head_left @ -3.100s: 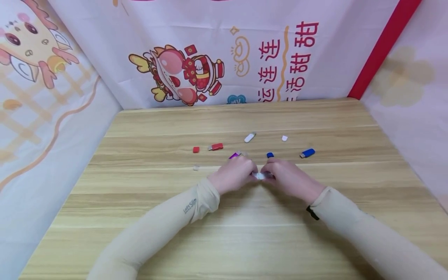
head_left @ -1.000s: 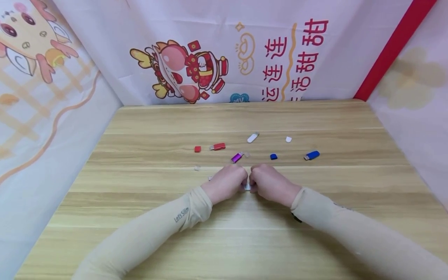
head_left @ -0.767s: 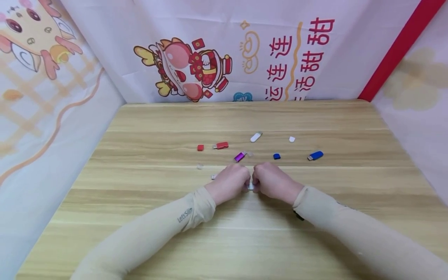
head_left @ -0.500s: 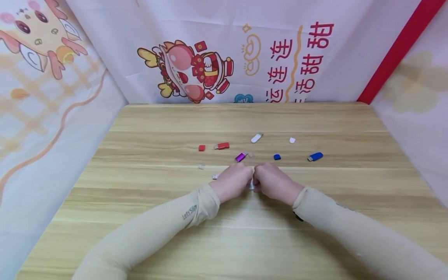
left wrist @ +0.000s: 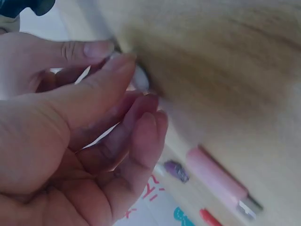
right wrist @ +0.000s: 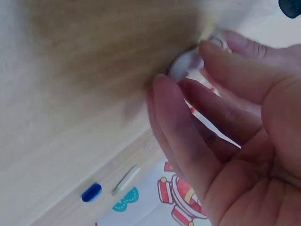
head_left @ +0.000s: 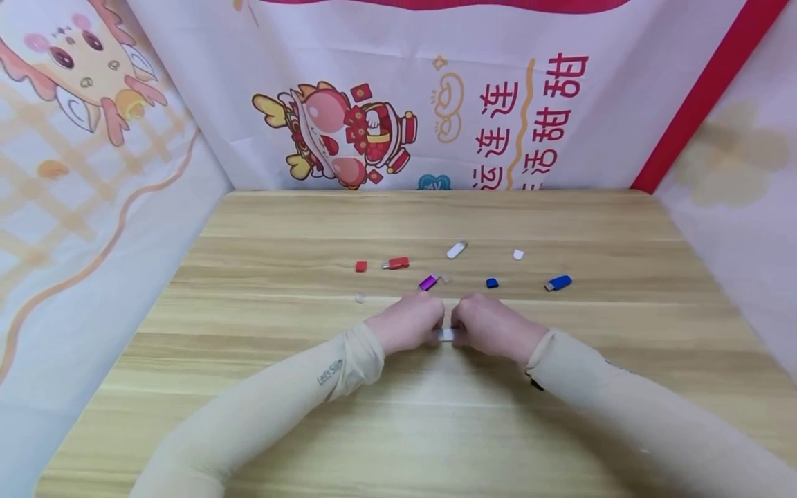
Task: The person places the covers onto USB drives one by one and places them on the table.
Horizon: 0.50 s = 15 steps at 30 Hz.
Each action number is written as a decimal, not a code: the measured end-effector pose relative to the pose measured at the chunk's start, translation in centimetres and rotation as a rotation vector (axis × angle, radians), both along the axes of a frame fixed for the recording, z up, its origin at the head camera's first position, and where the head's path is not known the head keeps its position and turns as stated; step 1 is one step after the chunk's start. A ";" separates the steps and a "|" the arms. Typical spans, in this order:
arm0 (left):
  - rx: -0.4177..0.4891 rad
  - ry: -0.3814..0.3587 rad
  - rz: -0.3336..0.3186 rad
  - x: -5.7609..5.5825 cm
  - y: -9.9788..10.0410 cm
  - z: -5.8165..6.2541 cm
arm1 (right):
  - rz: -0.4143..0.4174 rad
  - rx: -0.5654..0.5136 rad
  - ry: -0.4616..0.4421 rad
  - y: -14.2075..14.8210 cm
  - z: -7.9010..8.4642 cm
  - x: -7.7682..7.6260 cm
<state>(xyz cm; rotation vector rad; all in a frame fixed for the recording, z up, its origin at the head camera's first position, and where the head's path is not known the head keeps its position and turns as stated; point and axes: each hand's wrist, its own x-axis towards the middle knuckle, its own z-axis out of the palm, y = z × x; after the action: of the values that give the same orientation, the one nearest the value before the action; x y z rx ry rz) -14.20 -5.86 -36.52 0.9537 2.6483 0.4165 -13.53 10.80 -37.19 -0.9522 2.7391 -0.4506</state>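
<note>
Between the two hands is a small whitish USB stick (head_left: 446,335), held low over the table. My left hand (head_left: 411,321) pinches one end with thumb and fingers, and my right hand (head_left: 495,325) grips the other end. In the right wrist view, the rounded pale end of the stick (right wrist: 186,65) shows past the right thumb. The left wrist view has its white side (left wrist: 141,77) beyond the left thumb; fingers hide the rest. A pink USB stick (left wrist: 218,183) with a bare metal plug lies beside the left hand, hidden behind it in the head view.
On the wooden table (head_left: 398,436) beyond the hands lie a purple USB stick (head_left: 429,282), a red one (head_left: 396,263) with its red cap (head_left: 361,266), a white one (head_left: 457,250), a white cap (head_left: 518,254), a blue cap (head_left: 492,283), a blue stick (head_left: 558,283) and a clear cap (head_left: 360,298).
Since about three seconds ago both hands have shifted left and nearer with the whitish stick. Over the last half second the gap between them has widened slightly, showing more of it.
</note>
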 end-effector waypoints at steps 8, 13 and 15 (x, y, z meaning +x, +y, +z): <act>0.033 0.005 0.112 -2.6 -4.3 2.3 | 0.000 0.009 -0.007 0.7 1.8 -2.0; 0.041 0.035 0.177 -5.4 -8.0 2.9 | 0.021 0.039 0.068 -0.2 3.0 -4.2; 0.043 0.030 0.187 -6.5 -9.3 2.7 | 0.014 0.048 0.085 -0.8 3.3 -5.1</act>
<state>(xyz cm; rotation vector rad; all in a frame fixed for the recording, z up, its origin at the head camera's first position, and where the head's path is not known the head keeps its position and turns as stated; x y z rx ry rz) -20.67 -15.18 -33.83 0.7314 2.7767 0.5063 -18.60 9.97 -33.89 -1.0006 2.8029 -0.3485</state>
